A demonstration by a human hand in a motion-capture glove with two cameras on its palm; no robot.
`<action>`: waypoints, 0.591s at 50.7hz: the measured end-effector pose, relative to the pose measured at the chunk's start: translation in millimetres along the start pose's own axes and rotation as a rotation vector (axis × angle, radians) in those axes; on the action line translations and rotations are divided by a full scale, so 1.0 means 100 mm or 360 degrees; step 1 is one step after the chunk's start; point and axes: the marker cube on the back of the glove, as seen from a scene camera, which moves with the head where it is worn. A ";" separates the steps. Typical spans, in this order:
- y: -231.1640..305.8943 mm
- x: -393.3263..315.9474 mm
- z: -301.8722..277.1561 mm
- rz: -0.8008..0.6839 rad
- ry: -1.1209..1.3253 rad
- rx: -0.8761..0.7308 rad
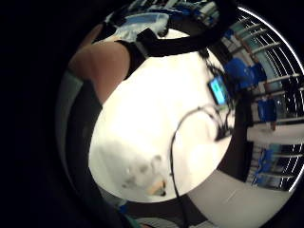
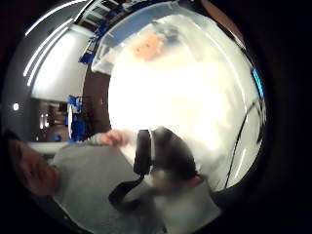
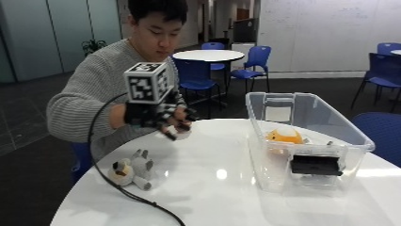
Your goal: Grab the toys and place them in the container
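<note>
Fingers (image 3: pixel 170 123) of the right hand (image 3: pixel 156 115) grasp a white toy (image 3: pixel 181 133); the clear container (image 3: pixel 313 141) holds an orange toy (image 3: pixel 285 137).

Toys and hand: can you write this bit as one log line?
gloved right hand: raised above table, holding small white toy | plush dog: lying on table | container: orange toy inside

Container (image 3: pixel 307 141) on table (image 3: pixel 213 193), toy (image 3: pixel 285 137) inside; plush toy (image 3: pixel 132 171) lying on table, well apart, below right hand (image 3: pixel 156 117).
</note>
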 end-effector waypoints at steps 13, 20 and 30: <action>0.87 0.38 0.42 0.0450 -0.0126 -0.0072; 1.03 0.42 0.69 0.0491 -0.0090 -0.0131; 1.23 0.43 1.25 0.0576 0.0130 -0.0224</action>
